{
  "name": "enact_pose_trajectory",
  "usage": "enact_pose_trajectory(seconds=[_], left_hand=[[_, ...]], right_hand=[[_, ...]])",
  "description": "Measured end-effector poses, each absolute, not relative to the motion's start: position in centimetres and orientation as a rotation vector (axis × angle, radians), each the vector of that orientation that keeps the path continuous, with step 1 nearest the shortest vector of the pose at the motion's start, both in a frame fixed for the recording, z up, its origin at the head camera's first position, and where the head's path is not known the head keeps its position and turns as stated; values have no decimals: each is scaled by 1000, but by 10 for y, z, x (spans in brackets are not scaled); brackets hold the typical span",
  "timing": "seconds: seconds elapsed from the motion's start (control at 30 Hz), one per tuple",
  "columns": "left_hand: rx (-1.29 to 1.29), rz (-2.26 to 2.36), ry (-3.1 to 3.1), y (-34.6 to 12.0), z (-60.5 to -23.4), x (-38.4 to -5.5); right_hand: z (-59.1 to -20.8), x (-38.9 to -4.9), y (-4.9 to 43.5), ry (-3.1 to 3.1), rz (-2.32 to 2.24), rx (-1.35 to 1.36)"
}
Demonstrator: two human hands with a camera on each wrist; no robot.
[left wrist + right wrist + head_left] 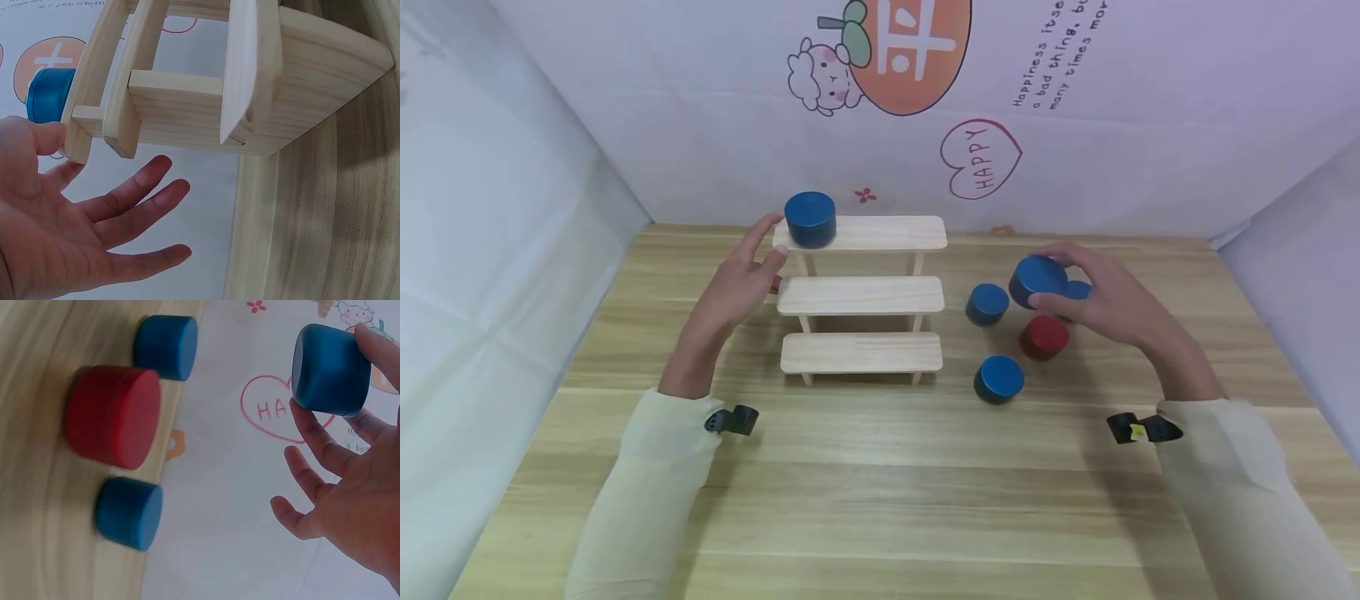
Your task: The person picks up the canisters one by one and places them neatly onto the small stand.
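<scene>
A three-step wooden display stand [861,295] stands near the back of the table, with a blue round tin [810,220] on the left end of its top step. My left hand [735,282] pinches the left end of that step between thumb and index finger; its other fingers are spread in the left wrist view. Raised over the table to the right, a second blue round tin [331,370] is held between the thumb and fingers of my right hand [1105,293]. Below it are a red round tin [1045,337] and a blue tin [1078,290] partly hidden by the hand.
Two more blue tins stand right of the display stand, one farther back [987,304] and one nearer [998,379]. A white printed cloth [1112,167] rises behind the wooden table [880,492], and white cloth walls [497,208] flank it.
</scene>
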State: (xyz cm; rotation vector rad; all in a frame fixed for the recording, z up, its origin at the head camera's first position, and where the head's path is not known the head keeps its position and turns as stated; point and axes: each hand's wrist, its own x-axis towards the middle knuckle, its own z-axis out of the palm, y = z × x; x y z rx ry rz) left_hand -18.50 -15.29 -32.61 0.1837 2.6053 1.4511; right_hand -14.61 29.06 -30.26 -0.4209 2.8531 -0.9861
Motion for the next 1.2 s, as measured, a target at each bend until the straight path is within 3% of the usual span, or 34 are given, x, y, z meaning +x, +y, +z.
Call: enact_pose_trajectory(seconds=[1.2], left_hand=[[171,1427,2624,-153,-326,-186]], right_hand=[[-272,-167,232,2878,-1053,-450]])
